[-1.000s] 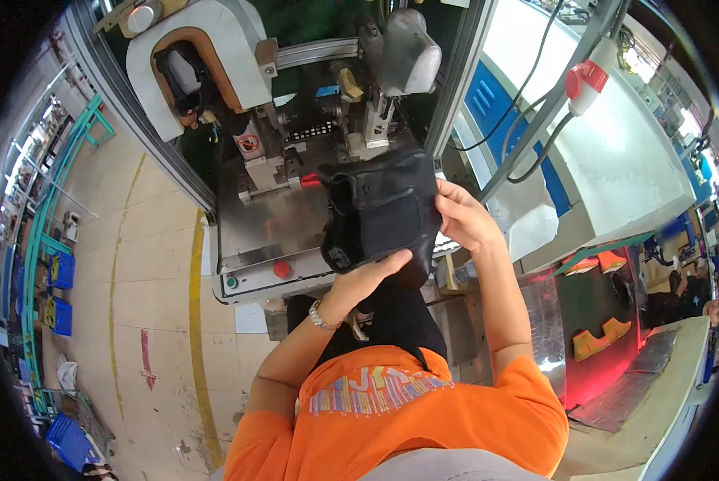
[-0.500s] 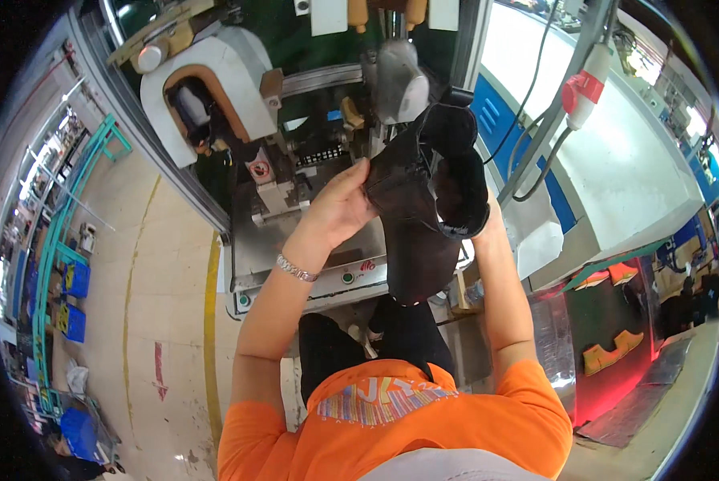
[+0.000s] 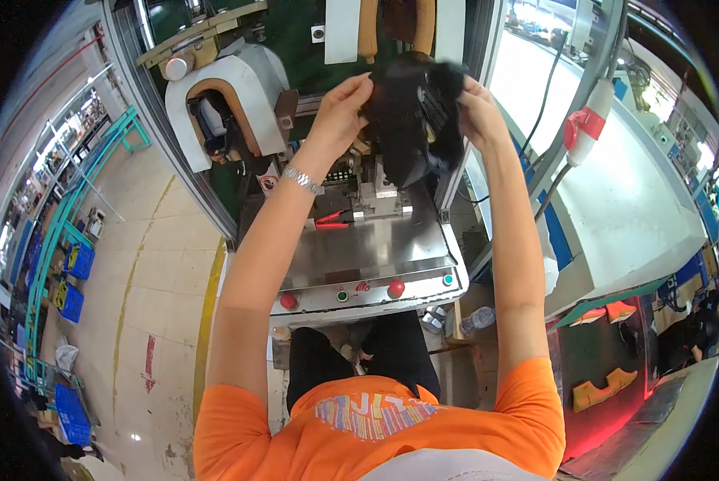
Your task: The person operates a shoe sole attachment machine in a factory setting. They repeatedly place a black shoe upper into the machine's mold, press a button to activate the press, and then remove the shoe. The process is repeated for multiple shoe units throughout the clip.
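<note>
A black boot upper (image 3: 407, 128), smeared by motion, is spread between my two hands above the right side of a machine. My left hand (image 3: 345, 114) pinches its left edge. On the opposite edge, the fingers of my right hand (image 3: 481, 114) are closed. The boot upper hides most of the metal form under it; only the form's steel base (image 3: 382, 202) shows below. To the left, a white U-shaped clamp with a brown lining (image 3: 227, 104) surrounds another dark piece.
Red-handled pliers (image 3: 333, 220) lie on the machine's steel table (image 3: 367, 260). Push buttons line its front edge, including a red one (image 3: 395, 289). A red and white plug (image 3: 590, 124) hangs at the right. Orange shoe uppers (image 3: 604, 390) rest farther right under red light.
Both hands have carried the black boot upper up and away from me, over the machine's right side. It has turned, and the pliers and steel table have come into sight.
</note>
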Available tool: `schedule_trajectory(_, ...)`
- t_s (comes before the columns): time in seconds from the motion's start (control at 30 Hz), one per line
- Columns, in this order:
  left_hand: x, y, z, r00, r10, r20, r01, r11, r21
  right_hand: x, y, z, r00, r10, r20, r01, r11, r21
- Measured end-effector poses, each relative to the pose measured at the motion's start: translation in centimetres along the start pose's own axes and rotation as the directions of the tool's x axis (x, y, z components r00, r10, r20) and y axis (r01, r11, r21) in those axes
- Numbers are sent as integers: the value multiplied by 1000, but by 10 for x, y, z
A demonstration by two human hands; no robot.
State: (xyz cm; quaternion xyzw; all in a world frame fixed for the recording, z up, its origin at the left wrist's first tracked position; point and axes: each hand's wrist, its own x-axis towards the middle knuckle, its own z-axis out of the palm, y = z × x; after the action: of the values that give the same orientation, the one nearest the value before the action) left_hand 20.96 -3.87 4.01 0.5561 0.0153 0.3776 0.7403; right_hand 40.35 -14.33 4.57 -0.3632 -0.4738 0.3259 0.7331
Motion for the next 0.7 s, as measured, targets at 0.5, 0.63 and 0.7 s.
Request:
schedule_trajectory(0.5, -2, -60, -33, 897, -300, -323, 343, 936, 82, -9, 60, -9, 970, 194, -148, -168, 971, 167)
schedule_trajectory(0.63, -52, -79, -19, 870, -381, -313, 442, 885, 150, -94, 89, -11, 924, 378, 63, -362, 806, 469)
schedule_trajectory(0.7, -74, -92, -29, 896, -385, -220, 434, 861, 265, -121, 126, -12, 932, 239, 272, -344, 818, 460)
